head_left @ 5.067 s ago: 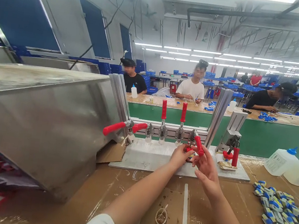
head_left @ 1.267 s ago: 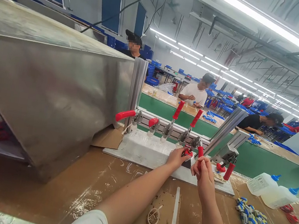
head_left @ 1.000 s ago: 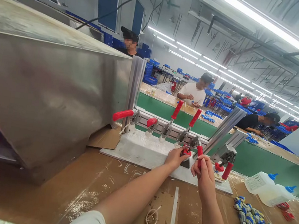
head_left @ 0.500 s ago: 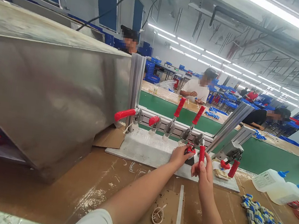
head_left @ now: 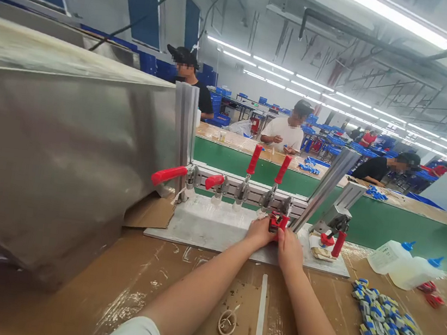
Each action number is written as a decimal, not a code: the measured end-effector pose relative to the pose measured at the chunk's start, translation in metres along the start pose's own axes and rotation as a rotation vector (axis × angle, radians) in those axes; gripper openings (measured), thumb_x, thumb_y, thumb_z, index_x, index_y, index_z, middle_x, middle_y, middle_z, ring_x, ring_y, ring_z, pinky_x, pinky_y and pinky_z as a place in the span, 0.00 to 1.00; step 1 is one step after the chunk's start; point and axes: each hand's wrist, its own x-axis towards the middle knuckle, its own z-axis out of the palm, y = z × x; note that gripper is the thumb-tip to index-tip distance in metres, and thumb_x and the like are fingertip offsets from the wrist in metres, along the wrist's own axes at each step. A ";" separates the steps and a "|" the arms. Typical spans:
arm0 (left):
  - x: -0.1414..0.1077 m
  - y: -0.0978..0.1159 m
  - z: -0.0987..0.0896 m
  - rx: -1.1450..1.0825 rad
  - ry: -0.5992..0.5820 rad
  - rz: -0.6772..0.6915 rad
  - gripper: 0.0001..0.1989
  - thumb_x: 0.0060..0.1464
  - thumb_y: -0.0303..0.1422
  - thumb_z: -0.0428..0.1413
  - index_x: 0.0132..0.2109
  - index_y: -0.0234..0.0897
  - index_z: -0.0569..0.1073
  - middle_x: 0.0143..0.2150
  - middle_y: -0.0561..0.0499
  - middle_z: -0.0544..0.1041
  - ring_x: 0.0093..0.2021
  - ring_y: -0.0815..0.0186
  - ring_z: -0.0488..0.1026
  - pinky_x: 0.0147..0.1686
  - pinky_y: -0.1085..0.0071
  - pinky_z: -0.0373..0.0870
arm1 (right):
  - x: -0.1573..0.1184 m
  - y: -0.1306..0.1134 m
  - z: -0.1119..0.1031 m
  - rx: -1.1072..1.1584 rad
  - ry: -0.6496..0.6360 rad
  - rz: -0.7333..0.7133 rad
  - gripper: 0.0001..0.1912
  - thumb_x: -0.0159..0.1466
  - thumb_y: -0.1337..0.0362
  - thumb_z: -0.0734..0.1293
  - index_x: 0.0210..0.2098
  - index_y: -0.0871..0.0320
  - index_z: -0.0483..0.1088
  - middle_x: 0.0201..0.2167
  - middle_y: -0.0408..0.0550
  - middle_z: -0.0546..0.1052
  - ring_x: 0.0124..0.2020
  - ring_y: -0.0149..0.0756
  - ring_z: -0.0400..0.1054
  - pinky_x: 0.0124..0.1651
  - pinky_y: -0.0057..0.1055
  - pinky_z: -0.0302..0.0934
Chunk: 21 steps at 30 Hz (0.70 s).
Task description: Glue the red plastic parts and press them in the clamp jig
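Observation:
My left hand is closed at a small red and black part under the rightmost clamp of the metal rail. Against it, my right hand is wrapped round the red handle of that clamp, which points down. To the left, two toggle clamps have red handles standing up, and two more handles lie sideways. Both hands are above the light base plate. Another clamp with a red handle is mounted at the plate's right end.
A large metal housing fills the left side. On the right are two bottles with blue caps and a pile of blue and grey parts. A small ring-shaped cup lies in front. People work behind the green barrier.
My right hand has moved left and down with the red clamp handle, up against my left hand. The camera view has shifted slightly.

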 end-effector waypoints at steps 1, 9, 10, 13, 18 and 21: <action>0.002 0.001 0.000 0.017 -0.011 0.001 0.27 0.52 0.41 0.64 0.59 0.42 0.73 0.54 0.42 0.82 0.57 0.48 0.77 0.58 0.58 0.65 | 0.000 -0.001 0.000 -0.027 -0.006 -0.014 0.29 0.75 0.41 0.51 0.30 0.53 0.67 0.31 0.51 0.71 0.33 0.43 0.65 0.38 0.36 0.56; 0.007 0.013 -0.012 0.133 -0.125 0.039 0.37 0.55 0.43 0.63 0.67 0.36 0.63 0.61 0.36 0.77 0.65 0.48 0.71 0.64 0.56 0.61 | -0.089 -0.006 -0.087 -0.050 0.034 0.048 0.15 0.75 0.52 0.59 0.50 0.53 0.71 0.43 0.53 0.76 0.45 0.47 0.70 0.48 0.42 0.61; 0.003 0.011 -0.014 0.150 -0.128 0.038 0.38 0.55 0.43 0.62 0.68 0.34 0.61 0.64 0.34 0.74 0.68 0.47 0.68 0.65 0.55 0.61 | -0.109 0.001 -0.105 -0.081 0.064 0.064 0.13 0.74 0.53 0.61 0.50 0.52 0.71 0.43 0.53 0.76 0.46 0.48 0.70 0.49 0.43 0.61; -0.022 -0.011 -0.027 0.176 -0.132 0.063 0.42 0.54 0.43 0.60 0.71 0.30 0.59 0.73 0.33 0.62 0.74 0.46 0.57 0.69 0.55 0.59 | -0.170 0.037 -0.157 -0.227 0.216 0.161 0.12 0.72 0.53 0.63 0.45 0.52 0.73 0.44 0.54 0.75 0.47 0.50 0.69 0.51 0.47 0.62; -0.097 -0.061 -0.078 0.143 -0.178 0.254 0.32 0.59 0.48 0.53 0.67 0.41 0.68 0.70 0.45 0.69 0.71 0.50 0.64 0.71 0.51 0.60 | -0.239 0.100 -0.213 -0.500 0.286 0.399 0.23 0.69 0.44 0.63 0.49 0.56 0.75 0.46 0.58 0.72 0.47 0.52 0.71 0.51 0.46 0.66; -0.144 -0.078 -0.119 0.153 -0.138 0.328 0.24 0.61 0.49 0.51 0.60 0.49 0.75 0.61 0.51 0.78 0.63 0.51 0.74 0.63 0.52 0.72 | -0.250 0.109 -0.223 -0.588 0.197 0.510 0.31 0.66 0.39 0.64 0.57 0.56 0.73 0.54 0.60 0.69 0.48 0.52 0.73 0.48 0.43 0.68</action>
